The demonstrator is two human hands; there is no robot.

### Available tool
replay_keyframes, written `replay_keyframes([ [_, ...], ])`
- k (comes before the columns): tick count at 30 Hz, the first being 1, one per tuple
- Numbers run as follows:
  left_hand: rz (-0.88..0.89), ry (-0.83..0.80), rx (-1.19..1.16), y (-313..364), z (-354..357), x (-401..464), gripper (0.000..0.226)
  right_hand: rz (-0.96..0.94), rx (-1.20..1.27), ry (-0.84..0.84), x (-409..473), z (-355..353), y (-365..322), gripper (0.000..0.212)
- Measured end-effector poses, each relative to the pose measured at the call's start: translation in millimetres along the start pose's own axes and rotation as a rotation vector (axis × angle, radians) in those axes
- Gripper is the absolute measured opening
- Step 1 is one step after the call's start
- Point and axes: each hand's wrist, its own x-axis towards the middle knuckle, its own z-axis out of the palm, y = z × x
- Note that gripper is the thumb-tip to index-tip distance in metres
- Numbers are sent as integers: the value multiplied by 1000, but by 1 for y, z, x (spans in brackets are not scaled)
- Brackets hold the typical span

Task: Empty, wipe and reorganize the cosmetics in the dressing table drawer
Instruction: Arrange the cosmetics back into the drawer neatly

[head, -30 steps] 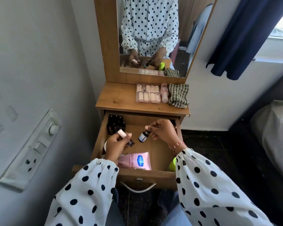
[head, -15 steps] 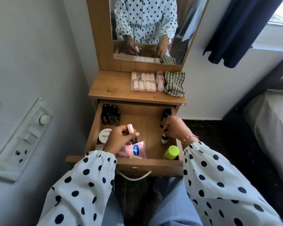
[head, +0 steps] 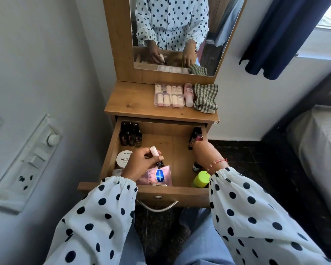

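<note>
The drawer (head: pixel 183 196) stands pulled out under the wooden surface (head: pixel 134 104). Her left hand (head: pixel 141 163) hovers over its middle, fingers curled round a pale pink tube (head: pixel 154 153) with a dark label end. The right hand (head: pixel 205 152) reaches down by the drawer's right wall, near the lipsticks (head: pixel 196 137); I cannot tell whether it has hold of anything. Inside lie a pink Vaseline sachet (head: pixel 158 177), a white nail polish remover tub (head: pixel 123 158), dark bottles (head: pixel 130 134) at the back left and a green-capped bottle (head: pixel 201 178). On the surface sit a clear case (head: pixel 169 95) and a checked cloth (head: pixel 205 98).
</note>
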Motion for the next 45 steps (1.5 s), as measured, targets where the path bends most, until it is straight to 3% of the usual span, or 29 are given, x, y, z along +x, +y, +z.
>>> replay_keyframes([
  [5, 0, 1, 49, 2, 1, -3, 11, -53, 145, 41, -5, -22, -14, 36],
  [8, 33, -30, 105, 3, 2, -3, 9, -233, 272, 161, -18, -33, -38, 18],
  [11, 83, -35, 206, 3, 2, -2, 8, -348, 327, 173, -22, -27, -59, 23],
  [15, 91, -18, 310, 1, 3, -2, 10, -351, 266, 128, -20, -13, -67, 25],
  [21, 125, -31, 402, 3, 3, 0, 16, -429, 453, 176, -28, -5, -63, 26],
  [27, 93, 95, 279, -2, -5, -1, 26, -361, 530, 218, -13, -11, -59, 24],
  [30, 35, 203, 344, -10, -28, 4, 35, -274, 658, 278, 4, -13, -60, 18],
  [36, 37, 403, 115, -17, -54, 12, 6, -120, 923, 317, 42, 2, -80, 12],
  [45, 49, 418, -15, -21, -55, 17, 12, -115, 892, 261, 77, 1, -117, 25],
])
